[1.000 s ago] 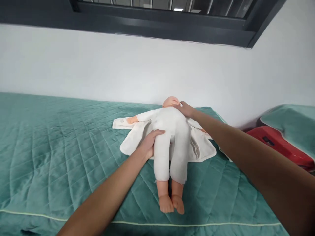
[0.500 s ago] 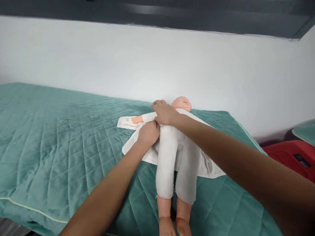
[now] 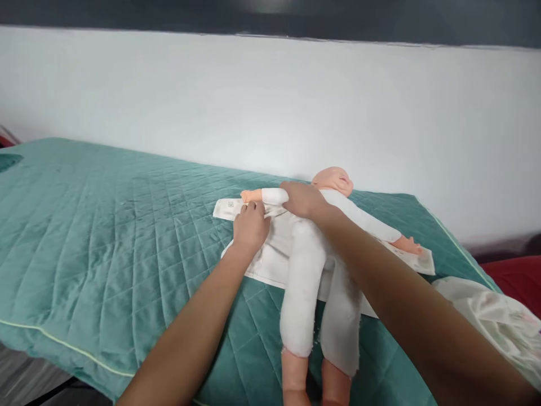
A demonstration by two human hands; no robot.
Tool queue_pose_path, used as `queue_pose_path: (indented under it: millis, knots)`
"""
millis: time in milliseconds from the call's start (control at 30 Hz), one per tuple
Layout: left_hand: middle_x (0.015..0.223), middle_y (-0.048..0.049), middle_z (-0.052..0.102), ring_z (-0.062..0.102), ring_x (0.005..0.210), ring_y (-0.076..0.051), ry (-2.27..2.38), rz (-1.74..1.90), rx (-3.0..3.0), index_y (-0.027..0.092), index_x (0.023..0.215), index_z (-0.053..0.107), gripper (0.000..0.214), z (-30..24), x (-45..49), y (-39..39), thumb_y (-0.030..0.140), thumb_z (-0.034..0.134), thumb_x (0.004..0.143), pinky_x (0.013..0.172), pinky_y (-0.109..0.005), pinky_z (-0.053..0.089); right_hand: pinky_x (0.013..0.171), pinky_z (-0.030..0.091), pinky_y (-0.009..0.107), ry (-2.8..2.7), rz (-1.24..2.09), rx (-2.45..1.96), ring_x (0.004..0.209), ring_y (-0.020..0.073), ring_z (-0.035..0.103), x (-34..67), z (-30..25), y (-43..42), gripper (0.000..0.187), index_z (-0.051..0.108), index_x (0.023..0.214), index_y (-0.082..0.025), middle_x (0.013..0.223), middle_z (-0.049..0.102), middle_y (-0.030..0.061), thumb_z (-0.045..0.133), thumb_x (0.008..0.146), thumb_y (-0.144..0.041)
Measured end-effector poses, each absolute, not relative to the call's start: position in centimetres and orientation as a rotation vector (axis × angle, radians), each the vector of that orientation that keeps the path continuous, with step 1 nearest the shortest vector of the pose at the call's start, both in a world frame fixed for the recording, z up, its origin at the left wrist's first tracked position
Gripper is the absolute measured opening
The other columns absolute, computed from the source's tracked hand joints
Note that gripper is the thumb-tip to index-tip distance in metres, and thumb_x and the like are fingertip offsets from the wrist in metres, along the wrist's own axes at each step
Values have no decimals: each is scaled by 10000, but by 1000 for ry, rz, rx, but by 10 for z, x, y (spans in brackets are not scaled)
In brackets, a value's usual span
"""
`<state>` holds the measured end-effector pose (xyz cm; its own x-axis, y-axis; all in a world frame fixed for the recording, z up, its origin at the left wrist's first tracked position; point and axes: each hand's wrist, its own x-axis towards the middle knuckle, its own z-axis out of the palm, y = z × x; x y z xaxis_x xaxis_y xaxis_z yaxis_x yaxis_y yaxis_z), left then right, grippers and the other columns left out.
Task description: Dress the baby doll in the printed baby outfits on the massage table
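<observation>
A baby doll with a white cloth body lies on its back, head toward the wall. Beneath it a white baby garment is spread open, its sleeves out to both sides. With fingers curled, my left hand grips the garment near the sleeve on the left. My right hand is closed round the upper part of the doll's left-side arm, which is lifted just above that sleeve; my fingertips are partly hidden. The doll's other arm rests along the right sleeve.
A green quilted cover lies under everything, ending at a piped front edge. Crumpled white patterned fabric sits at the right beside my forearm. A red object stands beyond the right edge, and a white wall rises behind.
The view has turned, bringing the crumpled fabric into sight. My left hand has moved from the doll's side toward the sleeve. The doll's left-side arm is now held higher off the sleeve.
</observation>
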<state>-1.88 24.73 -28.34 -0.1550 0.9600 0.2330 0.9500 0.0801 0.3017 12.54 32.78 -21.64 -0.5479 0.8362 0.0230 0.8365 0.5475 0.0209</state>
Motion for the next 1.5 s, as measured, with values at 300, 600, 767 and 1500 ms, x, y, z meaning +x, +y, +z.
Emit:
queue_pose_path:
  millis: [300, 600, 767, 1500]
  knots:
    - [791, -16, 701, 620, 755, -170, 1864, 1342, 1432, 182, 761, 627, 124, -294, -41, 261, 287, 688, 784, 698, -268, 399, 750, 417, 329, -2606, 224, -1427, 964, 259, 650, 133, -217, 325, 497, 657, 1119, -253, 1124, 725, 48, 521, 898, -677]
    - [783, -61, 736, 657, 732, -215, 1371, 1345, 1010, 139, 846, 748, 307, -289, -59, 255, 332, 771, 608, 684, -300, 475, 785, 411, 325, -2458, 316, -1402, 1009, 247, 642, 154, -210, 320, 468, 693, 1122, -273, 1151, 725, 25, 556, 889, -655]
    - [818, -77, 752, 677, 734, -219, 1238, 1454, 830, 128, 876, 744, 374, -286, -59, 254, 289, 811, 545, 685, -315, 507, 796, 411, 323, -2522, 355, -1343, 1024, 248, 633, 158, -208, 316, 484, 701, 1124, -286, 1157, 721, 18, 552, 881, -677]
    - [659, 14, 605, 532, 648, -144, 1756, 1537, 1460, 175, 790, 676, 121, -291, -43, 253, 292, 650, 811, 651, -266, 379, 791, 420, 357, -2630, 92, -1573, 986, 283, 637, 143, -219, 308, 505, 714, 1110, -294, 1105, 727, 61, 510, 886, -698]
